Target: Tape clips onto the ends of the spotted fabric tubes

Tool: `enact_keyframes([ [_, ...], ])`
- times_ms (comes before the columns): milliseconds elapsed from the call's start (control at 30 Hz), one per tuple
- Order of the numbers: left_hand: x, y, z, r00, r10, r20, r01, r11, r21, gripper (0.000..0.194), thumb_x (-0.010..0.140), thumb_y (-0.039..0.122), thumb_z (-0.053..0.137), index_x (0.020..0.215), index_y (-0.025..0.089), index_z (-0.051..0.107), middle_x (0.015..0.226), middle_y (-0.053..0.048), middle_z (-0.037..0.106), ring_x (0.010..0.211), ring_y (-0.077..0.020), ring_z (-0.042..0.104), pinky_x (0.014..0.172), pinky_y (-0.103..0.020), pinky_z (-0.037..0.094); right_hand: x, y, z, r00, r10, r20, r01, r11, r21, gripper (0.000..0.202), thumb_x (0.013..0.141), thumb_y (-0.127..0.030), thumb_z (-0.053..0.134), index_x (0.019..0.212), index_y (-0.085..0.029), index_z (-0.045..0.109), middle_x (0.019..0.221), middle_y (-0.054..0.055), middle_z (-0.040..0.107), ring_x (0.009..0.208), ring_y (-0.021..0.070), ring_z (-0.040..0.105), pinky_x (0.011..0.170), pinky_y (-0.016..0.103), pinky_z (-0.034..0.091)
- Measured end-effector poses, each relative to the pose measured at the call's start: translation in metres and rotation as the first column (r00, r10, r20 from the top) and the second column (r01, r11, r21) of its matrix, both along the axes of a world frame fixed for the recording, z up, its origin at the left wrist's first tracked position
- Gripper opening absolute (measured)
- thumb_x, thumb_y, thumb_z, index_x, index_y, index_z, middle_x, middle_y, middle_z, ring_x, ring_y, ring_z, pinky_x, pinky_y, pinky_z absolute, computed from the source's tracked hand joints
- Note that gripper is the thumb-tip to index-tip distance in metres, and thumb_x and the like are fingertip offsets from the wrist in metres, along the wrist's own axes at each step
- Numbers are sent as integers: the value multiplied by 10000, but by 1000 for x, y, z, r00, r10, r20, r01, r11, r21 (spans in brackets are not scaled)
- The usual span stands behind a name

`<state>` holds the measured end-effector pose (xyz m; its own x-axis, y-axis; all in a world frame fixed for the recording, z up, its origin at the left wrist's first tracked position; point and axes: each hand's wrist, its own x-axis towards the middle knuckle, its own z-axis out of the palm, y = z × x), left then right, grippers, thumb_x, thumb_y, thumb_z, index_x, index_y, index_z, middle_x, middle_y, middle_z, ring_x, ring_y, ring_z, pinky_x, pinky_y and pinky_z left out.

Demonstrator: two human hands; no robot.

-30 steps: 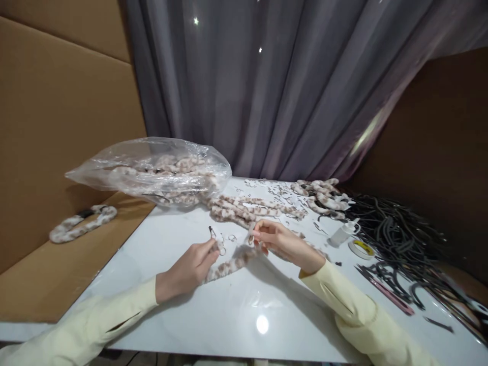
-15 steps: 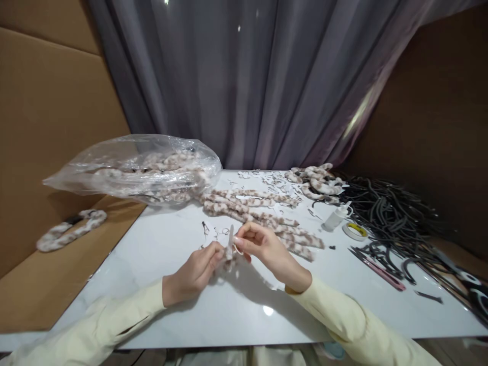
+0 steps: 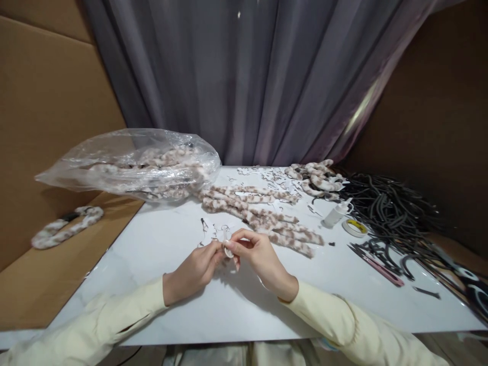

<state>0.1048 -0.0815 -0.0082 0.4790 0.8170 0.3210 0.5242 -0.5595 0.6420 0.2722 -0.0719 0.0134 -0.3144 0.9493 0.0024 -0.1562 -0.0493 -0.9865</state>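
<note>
Right hand pinches a small pale piece near dead centre, left hand pinched closed against it at 8 o'clock, contents hidden. Piece is tiny, so uneven fingertip pressure could twist or drop it. If flung, it could get lost among dark bits at 11 or furry strips at 2.

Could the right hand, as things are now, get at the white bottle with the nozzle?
Probably yes, once free: the right hand is pinching a small pale piece at the left hand. Toward the bottle, only low furry strips seem to lie between.
</note>
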Motion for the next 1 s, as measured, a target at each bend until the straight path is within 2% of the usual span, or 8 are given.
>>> enact_keyframes([
  [133, 0, 0, 0, 1000, 6, 12, -7, 997, 73, 191, 897, 188, 284, 816, 200, 456, 638, 15, 546, 531, -124, 509, 544, -226, 401, 1, 0, 0, 1000, 17, 14, -18, 1000, 26, 317, 708, -453, 674, 668, -145, 608, 529, -5, 583, 466, 119, 558, 506, 254, 464],
  [267, 0, 0, -1, 998, 55, 16, -56, 997, 51, 183, 910, 214, 299, 840, 199, 467, 659, 18, 577, 530, -113, 524, 542, -214, 411, 5, 2, -3, 988, -61, 142, 21, 964, 263, 191, 773, -344, 633, 735, -157, 643, 710, 26, 624, 572, 128, 608, 551, 242, 491],
  [433, -1, 0, -2, 998, 56, 31, -57, 998, 28, 184, 925, 244, 304, 859, 194, 469, 660, 21, 553, 555, -114, 544, 559, -212, 405, 11, 3, -5, 920, -227, 320, -21, 786, 617, 103, 842, -196, 523, 845, -177, 624, 775, 44, 658, 672, 142, 602, 616, 243, 479],
  [533, -2, 1, -2, 997, 68, 40, -67, 997, -24, 195, 929, 266, 302, 849, 195, 465, 613, 36, 515, 519, -113, 517, 544, -212, 391, 12, 4, -5, 917, -204, 343, -97, 719, 688, 164, 849, -132, 476, 894, -174, 628, 843, 71, 666, 767, 159, 619, 663, 253, 482],
  [633, -2, 1, -1, 996, 79, 48, -75, 994, -76, 205, 933, 290, 312, 861, 193, 478, 604, 42, 495, 527, -111, 505, 556, -208, 384, 13, 5, -5, 925, -158, 345, -108, 762, 639, 140, 835, -151, 511, 898, -176, 633, 868, 73, 670, 807, 171, 624, 697, 270, 492],
  [800, -2, 4, 4, 996, 79, 50, -72, 989, -129, 206, 937, 304, 340, 890, 202, 513, 703, 32, 541, 608, -106, 517, 608, -198, 372, 13, 8, -3, 976, -4, 220, -64, 950, 304, 168, 797, -297, 596, 895, -169, 643, 859, 61, 658, 758, 166, 620, 657, 282, 503],
  [900, -3, 5, 5, 997, 66, 26, -61, 984, -169, 212, 932, 320, 361, 848, 201, 515, 712, 33, 546, 630, -107, 520, 616, -198, 362, 13, 11, -3, 989, 61, 134, -81, 985, 150, 212, 746, -340, 656, 850, -156, 639, 790, 46, 637, 663, 135, 589, 607, 271, 490],
  [1000, -3, 5, 3, 997, 71, 7, -68, 976, -209, 202, 923, 344, 386, 842, 196, 497, 667, 43, 530, 590, -105, 509, 595, -204, 353, 13, 14, -4, 991, 96, 98, -104, 992, 77, 223, 712, -339, 691, 802, -150, 613, 714, 24, 605, 600, 116, 563, 563, 259, 473],
])
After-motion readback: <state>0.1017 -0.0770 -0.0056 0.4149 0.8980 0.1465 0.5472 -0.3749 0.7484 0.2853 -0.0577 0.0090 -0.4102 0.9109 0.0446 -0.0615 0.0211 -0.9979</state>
